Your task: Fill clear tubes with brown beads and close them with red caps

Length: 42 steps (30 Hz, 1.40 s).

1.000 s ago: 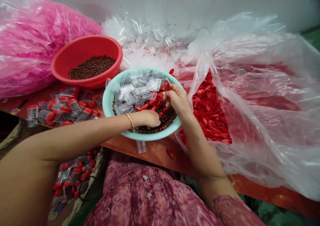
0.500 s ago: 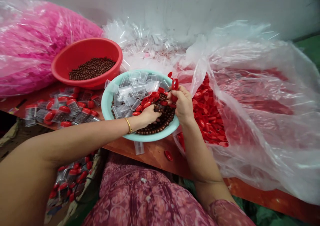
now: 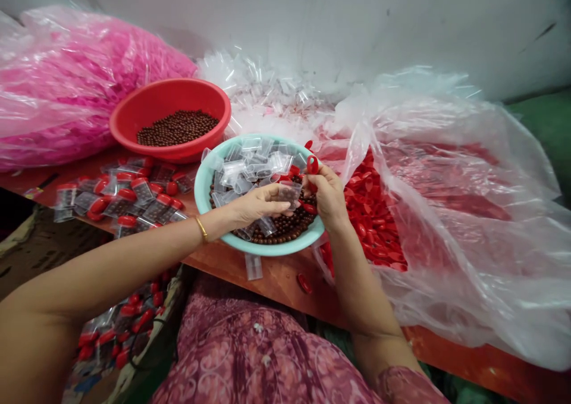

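My left hand (image 3: 263, 204) is closed round a clear plastic container (image 3: 289, 194) with brown balls inside, held over the light blue basin (image 3: 203, 184). Just to its right, my right hand (image 3: 328, 193) pinches a red cap (image 3: 312, 165) at the basin's right rim. Below the hands, the basin holds brown balls (image 3: 285, 228), a heap of empty clear containers (image 3: 243, 169) and a few red caps, partly hidden by my fingers.
Behind left stands a red basin (image 3: 122, 121) of brown balls beside a bag of pink pieces (image 3: 80, 88). Filled red-capped containers (image 3: 127, 199) lie at left, more in a box below. An open plastic bag (image 3: 455, 243) of red caps (image 3: 370, 225) spreads at right.
My left hand has come up out of the brown balls and now holds a container with balls in it. The right hand keeps its red cap. The view has shifted slightly.
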Motion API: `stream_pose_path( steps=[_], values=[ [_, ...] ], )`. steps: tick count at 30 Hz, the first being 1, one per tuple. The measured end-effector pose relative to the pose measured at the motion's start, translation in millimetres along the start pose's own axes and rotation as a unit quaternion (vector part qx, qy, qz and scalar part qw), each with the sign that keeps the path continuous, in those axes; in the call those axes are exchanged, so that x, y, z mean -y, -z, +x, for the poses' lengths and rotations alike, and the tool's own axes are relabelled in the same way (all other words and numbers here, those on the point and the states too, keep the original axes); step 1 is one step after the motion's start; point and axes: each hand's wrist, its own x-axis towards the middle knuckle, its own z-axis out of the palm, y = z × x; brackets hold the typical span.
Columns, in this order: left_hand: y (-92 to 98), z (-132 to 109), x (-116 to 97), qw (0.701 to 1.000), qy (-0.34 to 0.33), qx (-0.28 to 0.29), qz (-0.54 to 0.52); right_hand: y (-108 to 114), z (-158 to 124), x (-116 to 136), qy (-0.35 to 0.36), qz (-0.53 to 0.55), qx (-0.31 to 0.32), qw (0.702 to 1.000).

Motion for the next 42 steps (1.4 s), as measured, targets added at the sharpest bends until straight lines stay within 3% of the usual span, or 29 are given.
stream_pose_path(
  steps=[5,8,9,11,14,16,18,22,24,26,29,31,33,35,42],
  values=[
    [5.8,-6.0,0.6,1.000,-0.024,0.003,0.003,-5.2,-3.1,-1.6,0.062,-0.144,-0.047,0.986],
    [9.1,-11.6,3.3,0.999,-0.030,-0.038,-0.008,-6.9,-8.8,5.7,0.091,-0.334,-0.045,0.937],
    [10.0,-14.3,4.5,0.998,-0.032,-0.047,-0.013,-6.8,-10.8,10.4,0.092,-0.425,-0.032,0.900],
    [11.2,-19.8,7.0,0.997,-0.042,-0.061,-0.023,-5.5,-13.8,21.4,0.069,-0.603,0.019,0.795],
    [12.2,-25.7,9.3,0.996,-0.046,-0.069,-0.036,-3.8,-13.6,33.8,0.013,-0.758,0.134,0.638],
    [12.7,-27.3,9.6,0.996,-0.035,-0.069,-0.037,-5.1,-11.1,35.1,0.002,-0.791,0.210,0.575],
    [12.8,-28.0,9.1,0.997,-0.027,-0.069,-0.034,-8.6,-8.5,31.9,0.009,-0.793,0.264,0.550],
    [11.4,-29.6,7.8,0.995,-0.042,-0.087,-0.034,-13.4,-5.9,24.6,0.016,-0.782,0.297,0.548],
    [10.6,-30.2,8.0,0.993,-0.052,-0.097,-0.036,-10.2,-5.4,24.7,0.022,-0.767,0.292,0.571],
    [10.4,-30.0,8.9,0.993,-0.059,-0.098,-0.035,-3.7,-4.4,27.6,0.036,-0.702,0.267,0.659],
    [11.6,-29.1,10.9,0.994,-0.054,-0.092,-0.015,4.4,-2.5,36.9,0.071,-0.497,0.219,0.837],
    [12.4,-28.9,12.0,0.995,-0.050,-0.088,0.004,4.0,-2.2,46.0,0.094,-0.388,0.212,0.892],
    [12.5,-29.2,12.2,0.995,-0.057,-0.084,0.014,-1.5,-2.7,55.9,0.108,-0.341,0.227,0.906],
    [11.6,-30.1,11.4,0.995,-0.065,-0.077,0.021,-9.3,-3.4,64.7,0.116,-0.334,0.249,0.902],
    [7.6,-30.5,8.2,0.994,-0.058,-0.080,0.038,-21.5,-1.7,80.7,0.114,-0.365,0.355,0.853]
  ],
)
